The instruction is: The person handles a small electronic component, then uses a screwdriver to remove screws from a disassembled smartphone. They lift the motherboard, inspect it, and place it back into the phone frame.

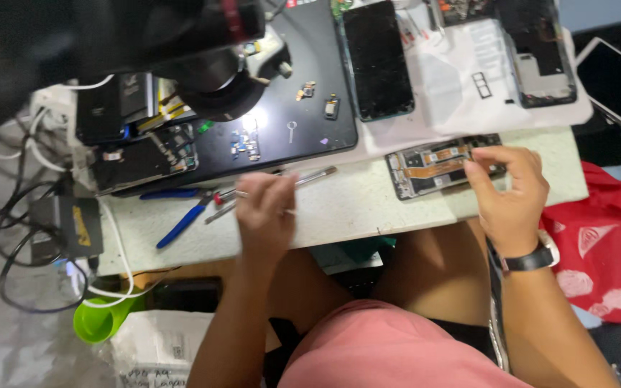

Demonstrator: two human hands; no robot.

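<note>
At front edge of pale bench [346, 212]: left hand [266, 212] blurred, fingers curled round thin metal tool [315, 175], tip pointing right. Right hand [509, 192] rests fingertips on opened phone frame [433, 167], thumb and forefinger pinched at its right end; whether they grip anything, cannot tell. Blue-handled pliers [181, 224] lie just left of left hand. Black mat [289, 108] behind carries small parts.
</note>
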